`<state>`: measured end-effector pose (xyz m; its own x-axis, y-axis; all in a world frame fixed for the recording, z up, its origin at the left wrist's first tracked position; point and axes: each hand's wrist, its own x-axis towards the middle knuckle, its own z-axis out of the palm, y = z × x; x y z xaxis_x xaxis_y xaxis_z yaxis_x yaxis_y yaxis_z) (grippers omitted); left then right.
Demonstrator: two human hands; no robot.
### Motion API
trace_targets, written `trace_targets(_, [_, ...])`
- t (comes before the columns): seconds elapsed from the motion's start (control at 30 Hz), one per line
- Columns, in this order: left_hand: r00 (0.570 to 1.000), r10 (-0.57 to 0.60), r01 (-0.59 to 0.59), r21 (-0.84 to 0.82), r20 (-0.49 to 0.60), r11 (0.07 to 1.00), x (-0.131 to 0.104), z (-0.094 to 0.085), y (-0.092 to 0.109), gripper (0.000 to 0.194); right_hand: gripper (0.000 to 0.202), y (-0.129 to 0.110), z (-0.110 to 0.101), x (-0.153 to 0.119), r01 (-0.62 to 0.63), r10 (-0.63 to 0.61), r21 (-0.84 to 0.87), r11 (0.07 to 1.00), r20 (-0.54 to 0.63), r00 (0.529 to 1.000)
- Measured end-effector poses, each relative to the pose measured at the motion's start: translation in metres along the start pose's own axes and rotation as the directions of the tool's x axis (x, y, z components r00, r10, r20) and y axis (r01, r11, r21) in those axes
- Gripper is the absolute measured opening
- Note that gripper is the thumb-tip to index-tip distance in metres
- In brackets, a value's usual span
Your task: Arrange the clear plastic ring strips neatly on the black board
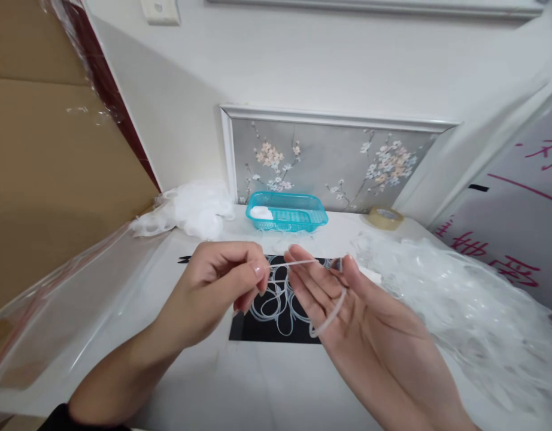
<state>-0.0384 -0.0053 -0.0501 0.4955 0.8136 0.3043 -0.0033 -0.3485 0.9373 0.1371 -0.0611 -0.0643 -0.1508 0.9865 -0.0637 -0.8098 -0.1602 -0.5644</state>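
The cord (294, 263) runs straight between the hands. It looks light, soft and pliable, perhaps slippery; a fingertip pinch should suit it. The left hand (220, 278) pinches it, fingers curled; the right hand (370, 323) lies open, palm up, cord looped across its fingers. Beneath them, coils (285, 325) cover a black mat (242, 331).
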Motion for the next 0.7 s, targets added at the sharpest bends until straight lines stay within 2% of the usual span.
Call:
trace_targets(0.3, [1.0,-0.002,0.002,-0.049,-0.006,0.999,-0.005,0.003,0.004,0.031,0.014,-0.005,0.0,-0.012,0.02,-0.02,-0.024,1.0,-0.005,1.0])
trace_targets(0.7, [1.0,-0.001,0.001,-0.029,0.013,1.0,-0.013,0.0,0.008,0.032,0.012,-0.009,-0.002,-0.02,0.017,-0.016,-0.071,0.997,0.012,1.0])
